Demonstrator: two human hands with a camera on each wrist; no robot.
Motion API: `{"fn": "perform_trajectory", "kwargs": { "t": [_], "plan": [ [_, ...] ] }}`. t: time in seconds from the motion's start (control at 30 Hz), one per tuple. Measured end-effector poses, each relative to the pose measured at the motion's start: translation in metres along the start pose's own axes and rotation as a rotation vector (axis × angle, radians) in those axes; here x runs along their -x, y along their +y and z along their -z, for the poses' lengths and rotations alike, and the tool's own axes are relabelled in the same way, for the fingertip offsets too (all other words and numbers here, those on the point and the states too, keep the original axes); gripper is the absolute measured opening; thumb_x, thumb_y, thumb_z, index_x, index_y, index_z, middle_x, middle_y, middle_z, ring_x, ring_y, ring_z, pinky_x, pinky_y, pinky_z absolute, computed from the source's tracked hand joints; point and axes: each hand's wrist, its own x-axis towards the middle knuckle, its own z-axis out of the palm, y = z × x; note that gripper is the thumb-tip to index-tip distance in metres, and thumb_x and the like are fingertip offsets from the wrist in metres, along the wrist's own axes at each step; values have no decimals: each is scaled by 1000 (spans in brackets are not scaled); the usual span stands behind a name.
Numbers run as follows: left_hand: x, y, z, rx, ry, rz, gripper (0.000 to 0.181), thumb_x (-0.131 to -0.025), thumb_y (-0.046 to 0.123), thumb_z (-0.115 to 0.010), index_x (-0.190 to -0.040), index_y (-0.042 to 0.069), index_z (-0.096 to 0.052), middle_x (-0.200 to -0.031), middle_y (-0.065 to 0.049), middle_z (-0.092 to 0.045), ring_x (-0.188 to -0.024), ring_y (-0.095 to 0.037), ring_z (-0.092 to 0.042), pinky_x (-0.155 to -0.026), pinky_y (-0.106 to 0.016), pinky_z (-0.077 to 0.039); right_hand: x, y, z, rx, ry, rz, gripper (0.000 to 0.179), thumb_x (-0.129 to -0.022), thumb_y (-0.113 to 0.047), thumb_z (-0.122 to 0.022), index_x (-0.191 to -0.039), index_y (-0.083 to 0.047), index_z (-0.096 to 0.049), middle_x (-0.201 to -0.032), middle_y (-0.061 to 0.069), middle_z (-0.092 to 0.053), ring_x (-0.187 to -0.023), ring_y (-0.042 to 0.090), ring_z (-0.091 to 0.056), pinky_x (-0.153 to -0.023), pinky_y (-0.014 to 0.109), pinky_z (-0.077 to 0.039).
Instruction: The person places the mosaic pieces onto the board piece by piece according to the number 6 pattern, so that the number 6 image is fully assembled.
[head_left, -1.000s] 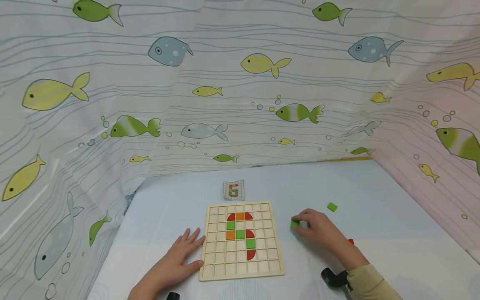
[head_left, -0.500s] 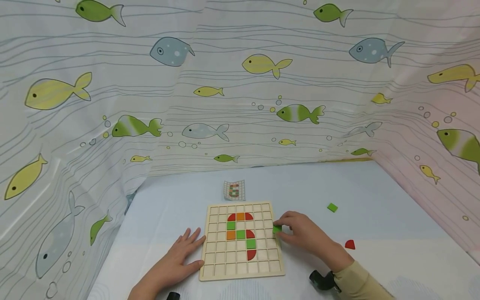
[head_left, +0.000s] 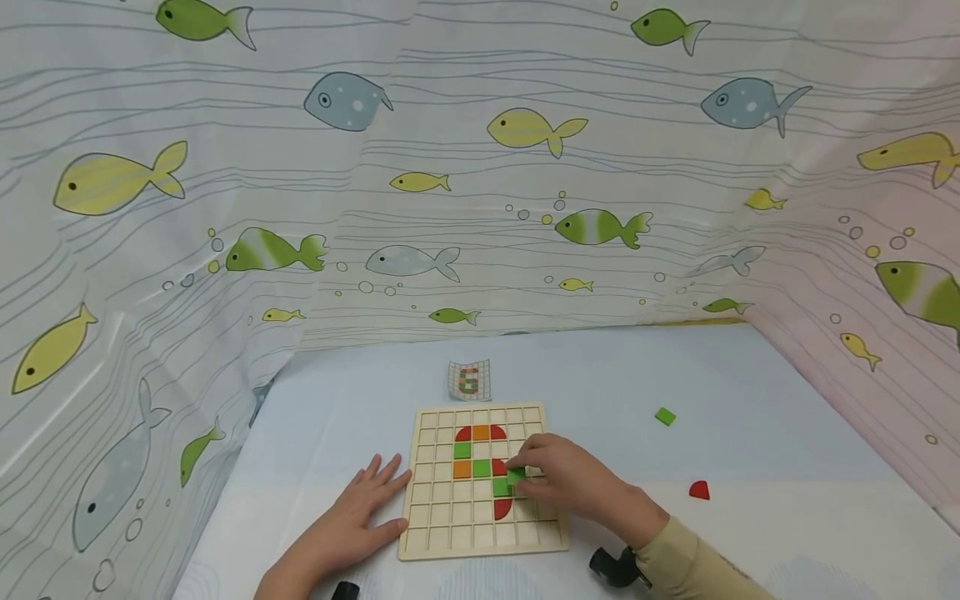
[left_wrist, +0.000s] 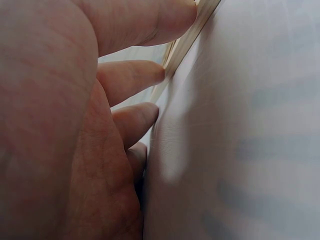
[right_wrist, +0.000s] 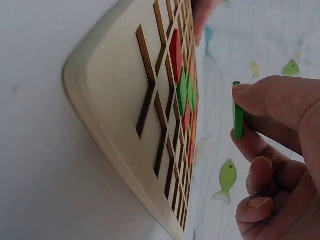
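Observation:
A wooden grid board [head_left: 438, 537] lies on the table, with red quarter-round, orange square and green square tiles set in some of its cells. My right hand [head_left: 573, 479] pinches a green square tile [right_wrist: 238, 117] between thumb and index finger, held above the board's right half in the head view. The right wrist view shows that tile edge-on, apart from the grid. My left hand [head_left: 358, 517] lies spread at the board's left side, its fingertips touching the edge; the left wrist view shows these fingers [left_wrist: 135, 80] against the wooden rim.
To the right of the board lie a loose green square tile [head_left: 665, 416] and a red quarter-round tile [head_left: 699, 490]. A small paper card [head_left: 468, 380] with a printed coloured grid pattern sits behind the board. A fish-patterned curtain [head_left: 480, 208] encloses the table's back and sides.
My right hand has carried the green tile leftward from the table beside the board to over its grid. The red loose tile has come into full view. My left hand stays put.

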Motion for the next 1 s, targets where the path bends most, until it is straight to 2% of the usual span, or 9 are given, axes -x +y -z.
{"fn": "perform_trajectory", "kwargs": {
  "t": [0.43,0.7,0.87,1.0],
  "plan": [
    [-1,-2,-1,1,2,-12,68,-94,49,-62,-147,10,-49,-160,-10,-28,-148,-40,-9,-114,-60,-9,-11,-23,-22,66,-28,137,20,-89,-24,-75,-108,-19,-78,-102,-14,-64,-94,2,-56,-82,18,-49],
    [-2,-1,-1,11,3,5,69,-93,51,-63,-147,11,-49,-159,-10,-29,-147,-42,-10,-114,-64,-11,-12,-25,-35,77,-37,221,17,-92,-23,-72,-107,-20,-77,-93,-15,-58,-81,-1,-47,-72,12,-42],
    [-1,-1,-1,7,-1,9,69,-93,52,-62,-148,12,-48,-160,-9,-28,-148,-41,-9,-114,-64,-11,-14,-26,-39,97,-41,247,17,-90,-22,-73,-107,-21,-77,-91,-16,-57,-78,-1,-46,-71,13,-41],
    [-2,-1,0,6,-2,-2,69,-93,51,-62,-148,11,-48,-160,-11,-28,-147,-42,-9,-113,-65,-10,-18,-27,-38,103,-60,233,19,-90,-25,-74,-108,-21,-77,-91,-16,-58,-78,-1,-46,-70,13,-41]
  ]
}}
